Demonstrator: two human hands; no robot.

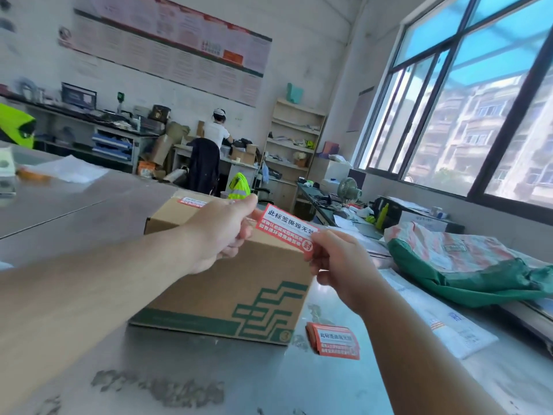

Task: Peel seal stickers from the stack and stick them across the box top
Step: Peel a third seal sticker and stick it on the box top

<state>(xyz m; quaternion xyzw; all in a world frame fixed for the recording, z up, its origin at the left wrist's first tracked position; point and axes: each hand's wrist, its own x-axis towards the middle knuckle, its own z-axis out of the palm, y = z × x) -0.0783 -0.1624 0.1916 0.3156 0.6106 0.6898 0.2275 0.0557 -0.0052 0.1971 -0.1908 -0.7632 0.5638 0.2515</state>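
Both hands (221, 232) (338, 265) pinch the red-white seal sticker (284, 229) taut; lower flat across the brown cardboard box (227, 283) seam.

Left hand (220, 232) and right hand (342, 266) bare, on 2 bare forearms (89, 298).

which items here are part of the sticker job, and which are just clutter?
In the job:
box
held sticker, pinched by left hand and right hand
sticker stack
applied sticker on the box top

Lying about:
green sack
white mailers
desk fan
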